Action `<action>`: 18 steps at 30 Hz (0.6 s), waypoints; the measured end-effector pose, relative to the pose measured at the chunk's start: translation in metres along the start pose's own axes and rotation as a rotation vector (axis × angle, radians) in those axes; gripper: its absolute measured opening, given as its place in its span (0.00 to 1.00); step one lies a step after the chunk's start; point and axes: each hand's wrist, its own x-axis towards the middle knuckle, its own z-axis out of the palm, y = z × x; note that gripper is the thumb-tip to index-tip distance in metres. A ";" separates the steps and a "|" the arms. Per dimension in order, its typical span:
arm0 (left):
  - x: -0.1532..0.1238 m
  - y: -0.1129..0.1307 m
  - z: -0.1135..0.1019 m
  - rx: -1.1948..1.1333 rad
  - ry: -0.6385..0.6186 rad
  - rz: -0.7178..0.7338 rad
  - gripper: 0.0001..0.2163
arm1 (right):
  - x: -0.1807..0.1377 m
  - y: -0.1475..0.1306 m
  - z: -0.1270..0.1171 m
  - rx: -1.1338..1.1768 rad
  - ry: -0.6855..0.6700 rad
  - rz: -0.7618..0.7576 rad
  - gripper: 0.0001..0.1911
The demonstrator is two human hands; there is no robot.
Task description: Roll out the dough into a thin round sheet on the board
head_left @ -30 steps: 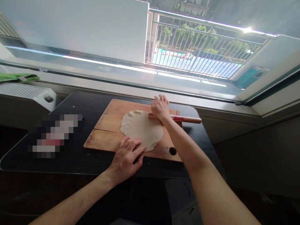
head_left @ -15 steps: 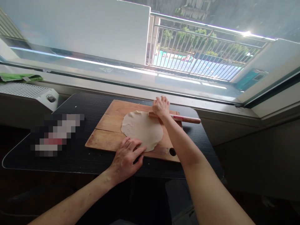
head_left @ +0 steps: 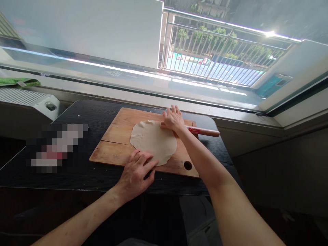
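Rolling pin [head_left: 205, 131]: lies across the far right part of the cutting board [head_left: 110, 150], long axis running left to right, right end slightly nearer. Its left end sits over the far right part of the dough [head_left: 153, 140]; its right end projects past the board's right edge, above the counter [head_left: 77, 177].

Key relation: the right hand [head_left: 174, 120] is directly over the pin's left portion, forearm reaching from the near right and crossing the pin's axis. The dough sheet spreads to the left and near of that hand. The left hand [head_left: 137, 171] is well apart from the pin, at the dough's near left edge.

State of hands: right, palm down on the pin, fingers stretched out beyond its far side, not visibly wrapped around it; pressure cannot be told. Left, fingers spread, tips touching the dough's near edge, thumb apart from the fingers.

Dough: thin, roughly round, mid-board, folded or puckered along its far left rim.

Against the frame half a second ago: little change. Whole view shifted slightly; right fingertips sit a touch further left. Left hand still at the same stretch of dough edge.
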 end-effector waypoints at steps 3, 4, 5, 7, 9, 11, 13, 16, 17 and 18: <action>0.000 0.001 0.000 -0.015 0.000 -0.010 0.11 | -0.040 0.000 0.008 -0.024 0.007 -0.131 0.28; 0.001 0.001 0.000 -0.021 0.000 -0.012 0.11 | -0.058 0.000 0.013 -0.031 0.027 -0.211 0.28; 0.001 0.001 -0.001 -0.025 -0.002 -0.012 0.11 | -0.073 0.000 0.017 -0.033 0.055 -0.258 0.28; 0.001 0.001 -0.001 -0.024 -0.004 -0.007 0.11 | -0.080 0.001 0.021 -0.044 0.110 -0.262 0.29; 0.001 0.000 -0.001 -0.014 -0.008 -0.001 0.10 | -0.058 0.001 0.019 -0.044 0.134 -0.178 0.29; 0.000 -0.001 0.000 -0.005 -0.014 0.003 0.11 | -0.019 0.003 0.011 -0.015 0.093 -0.072 0.28; -0.001 -0.002 0.000 -0.003 -0.011 0.005 0.11 | 0.012 0.005 0.002 0.007 0.087 0.026 0.27; -0.002 -0.002 0.001 -0.012 0.010 0.004 0.11 | 0.018 0.013 -0.003 -0.030 0.179 0.079 0.26; -0.002 -0.002 0.002 -0.014 0.014 0.006 0.11 | 0.011 0.017 -0.001 -0.053 0.211 0.068 0.27; -0.002 -0.002 0.002 -0.015 0.016 0.008 0.11 | 0.001 0.021 0.003 -0.077 0.234 0.051 0.26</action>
